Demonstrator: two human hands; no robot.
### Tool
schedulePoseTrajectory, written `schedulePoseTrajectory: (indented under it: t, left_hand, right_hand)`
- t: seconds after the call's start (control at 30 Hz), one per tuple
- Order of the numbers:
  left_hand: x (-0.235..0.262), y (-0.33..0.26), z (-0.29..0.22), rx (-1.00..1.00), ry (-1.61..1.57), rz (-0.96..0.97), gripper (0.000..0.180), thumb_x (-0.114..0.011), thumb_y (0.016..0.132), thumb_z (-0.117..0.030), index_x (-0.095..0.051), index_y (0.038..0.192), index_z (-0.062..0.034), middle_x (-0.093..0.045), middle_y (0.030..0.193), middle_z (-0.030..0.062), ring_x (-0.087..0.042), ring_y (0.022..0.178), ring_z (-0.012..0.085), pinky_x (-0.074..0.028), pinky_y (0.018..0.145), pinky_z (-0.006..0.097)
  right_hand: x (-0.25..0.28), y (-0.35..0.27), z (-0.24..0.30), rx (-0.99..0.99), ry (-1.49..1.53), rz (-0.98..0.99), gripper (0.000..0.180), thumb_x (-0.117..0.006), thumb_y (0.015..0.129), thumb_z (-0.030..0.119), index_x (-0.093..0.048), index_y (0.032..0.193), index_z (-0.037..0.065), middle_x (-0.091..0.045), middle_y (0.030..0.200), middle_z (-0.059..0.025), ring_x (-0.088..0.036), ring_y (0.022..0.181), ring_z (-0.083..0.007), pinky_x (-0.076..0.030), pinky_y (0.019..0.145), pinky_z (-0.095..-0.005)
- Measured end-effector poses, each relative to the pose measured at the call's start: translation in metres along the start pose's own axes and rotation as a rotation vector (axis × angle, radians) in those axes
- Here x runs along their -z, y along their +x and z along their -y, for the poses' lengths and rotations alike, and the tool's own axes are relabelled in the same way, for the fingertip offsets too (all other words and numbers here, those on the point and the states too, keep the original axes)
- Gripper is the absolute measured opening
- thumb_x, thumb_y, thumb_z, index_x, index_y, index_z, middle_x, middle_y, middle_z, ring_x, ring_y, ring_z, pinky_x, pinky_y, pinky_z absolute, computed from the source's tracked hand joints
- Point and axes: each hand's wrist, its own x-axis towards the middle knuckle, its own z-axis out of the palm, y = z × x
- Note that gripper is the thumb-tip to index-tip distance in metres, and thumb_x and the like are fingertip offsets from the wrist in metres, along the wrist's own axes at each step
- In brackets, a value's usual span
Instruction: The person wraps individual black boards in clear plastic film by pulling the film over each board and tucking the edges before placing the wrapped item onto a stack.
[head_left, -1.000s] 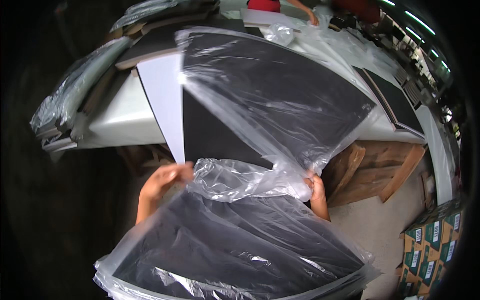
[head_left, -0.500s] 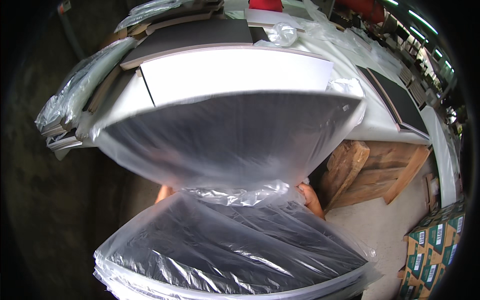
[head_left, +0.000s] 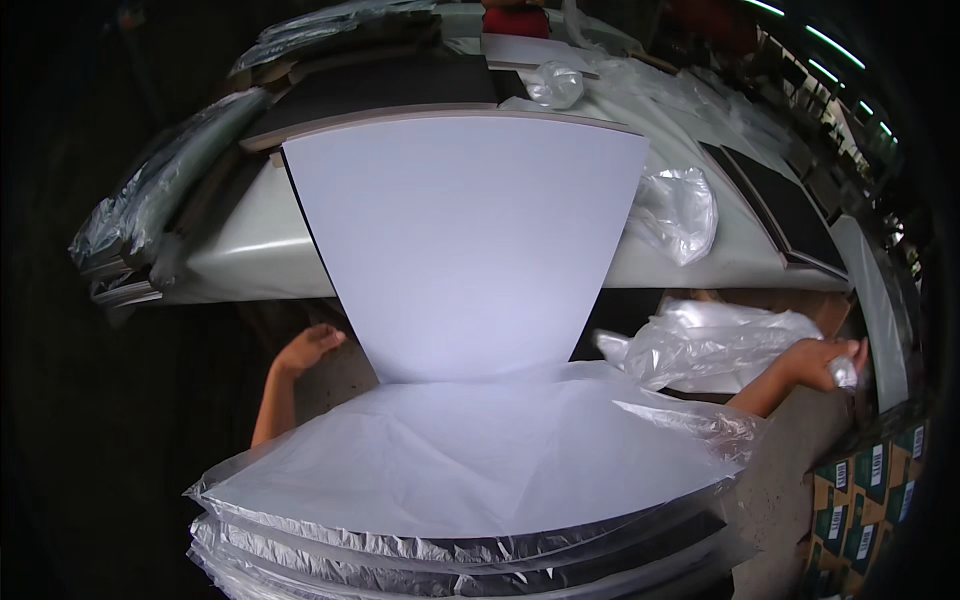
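Note:
A large white board [head_left: 470,240] stretches from the table toward me, and its near end meets clear plastic film over a white surface. Below it lies a stack of film-wrapped boards [head_left: 450,548], close to my body. Left of the board's edge is my left hand [head_left: 312,348], its fingers loosely extended with nothing in them. Far out to the right, my right hand [head_left: 825,364] closes on a clear plastic bag [head_left: 720,340]. The bag trails crumpled and blurred from the hand toward the board, and a bit of it pokes out by the fingers.
The table has a pale cover [head_left: 250,252]. On it are a dark board [head_left: 390,85], film-wrapped boards [head_left: 170,180] at left, crumpled film [head_left: 680,215], and more dark boards [head_left: 775,200] at right. Printed cartons [head_left: 865,510] stand low at right.
The dark, film-covered face raised before me is gone from there, and the white board shows fully. My hands have spread apart, the right one swinging outward with the plastic bag. White covers the stack's top.

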Motion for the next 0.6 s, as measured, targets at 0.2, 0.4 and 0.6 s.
schedulePoseTrajectory:
  t: [0.2,0.4,0.6]
  left_hand:
    - [-0.051,-0.070,-0.243,-0.923,-0.322,0.043,0.028,-0.054,0.085,-0.032,-0.049,0.095,-0.0066,-0.049,0.088,0.0020,-0.043,0.083,0.0111,-0.036,0.073,0.024]
    - [-0.137,-0.075,-0.209,-0.679,-0.181,0.319,0.078,-0.072,0.070,-0.027,-0.025,0.127,-0.0016,-0.036,0.123,0.0124,-0.031,0.121,0.0257,-0.024,0.099,0.040]
    - [-0.135,-0.060,-0.160,-0.826,-0.341,-0.007,0.067,-0.066,0.074,-0.034,-0.030,0.122,-0.0042,-0.040,0.115,0.0086,-0.038,0.108,0.0216,-0.027,0.091,0.038]
  right_hand:
    - [-0.018,-0.083,0.215,-1.268,1.437,1.485,0.031,-0.042,0.092,0.023,-0.047,0.109,-0.002,-0.048,0.077,-0.0018,-0.043,0.062,-0.0049,-0.036,0.053,-0.0190]
    - [0.016,-0.118,0.288,-1.796,1.746,1.707,0.041,-0.038,0.092,0.036,-0.040,0.118,0.003,-0.051,0.089,-0.0069,-0.049,0.077,-0.0130,-0.043,0.065,-0.0237]
    - [0.026,-0.149,0.276,-1.458,1.719,1.672,0.048,-0.033,0.092,0.041,-0.035,0.126,0.007,-0.042,0.122,-0.0133,-0.034,0.122,-0.0233,-0.027,0.100,-0.0359]
